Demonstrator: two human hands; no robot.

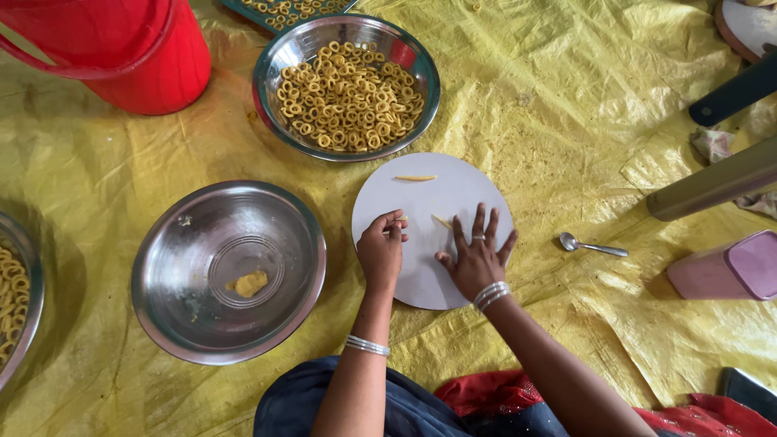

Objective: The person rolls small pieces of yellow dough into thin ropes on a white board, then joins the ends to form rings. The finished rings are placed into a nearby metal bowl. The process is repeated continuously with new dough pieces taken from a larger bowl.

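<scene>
Dark blue cloth (324,405) over the person's lap is sitting at the bottom edge, with red fabric (486,396) beside it. Left hand (380,252) is resting on the left rim of the round white board (421,202), fingers curled and pinching a small bit of yellow dough (402,218) at the tips. Right hand (477,257) is lying flat on the board, fingers spread, pressing a thin dough strip (441,221) under the fingertips, not gripping it. Another rolled dough strip (416,177) is lying near the board's far edge, well apart from both hands. Steel bowl (174,275) with a small dough lump (249,283) is sitting just left of the board, rims nearly touching. Steel bowl of dough rings (348,87) is sitting just beyond the board's far edge. Red bucket (121,53) is standing top left. Steel spoon (591,246) is lying right of the board on the yellow tarp (566,97), with open tarp around it. Pink container (724,275) is sitting at the right edge.
</scene>
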